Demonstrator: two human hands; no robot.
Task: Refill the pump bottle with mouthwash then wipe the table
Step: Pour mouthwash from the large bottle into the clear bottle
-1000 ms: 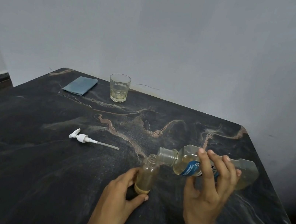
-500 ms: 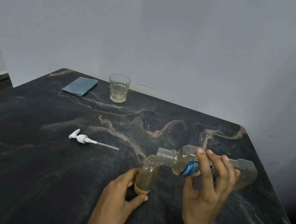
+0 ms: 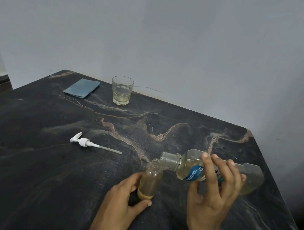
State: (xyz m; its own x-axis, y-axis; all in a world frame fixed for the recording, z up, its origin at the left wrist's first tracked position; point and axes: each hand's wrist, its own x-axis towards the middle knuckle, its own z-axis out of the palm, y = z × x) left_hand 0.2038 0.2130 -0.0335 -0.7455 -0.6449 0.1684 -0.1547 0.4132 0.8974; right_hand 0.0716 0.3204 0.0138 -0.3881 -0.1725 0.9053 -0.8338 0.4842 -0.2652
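Gripping one small pump bottle upright near the table's front edge, the left hand curls round its base. The right hand holds one mouthwash bottle tipped, neck touching its mouth. Farther: one pump head, one glass, one folded cloth.

Right hand tips mouthwash bottle over pump bottle, gripped by left hand.
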